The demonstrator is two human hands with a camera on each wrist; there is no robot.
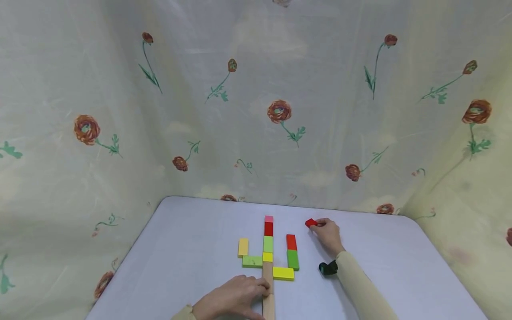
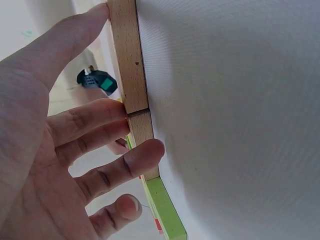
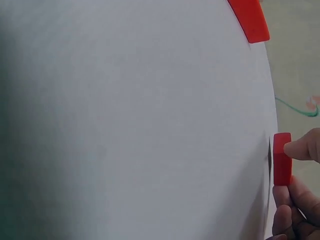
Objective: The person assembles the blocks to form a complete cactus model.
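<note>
My right hand (image 1: 329,235) pinches a small red block (image 1: 310,222) between thumb and fingers near the table's far edge. In the right wrist view, that red block (image 3: 282,160) shows a crease between two faces. My left hand (image 1: 236,297) rests beside the plain wooden blocks (image 1: 267,278), its fingers extended. The left wrist view shows its thumb and some fingertips touching them. Beyond them, a yellow, a light green, a red and a pink block (image 1: 269,218) continue the column. Left of it lie a light green block (image 1: 252,261) and a pale orange block (image 1: 243,247).
Right of the column lie a yellow block (image 1: 283,273), a green block (image 1: 293,259) and another red block (image 1: 291,242), forming a second branch. A dark device (image 1: 329,268) sits at the right wrist. Flowered cloth (image 1: 256,133) hangs behind and beside the white table (image 1: 192,249).
</note>
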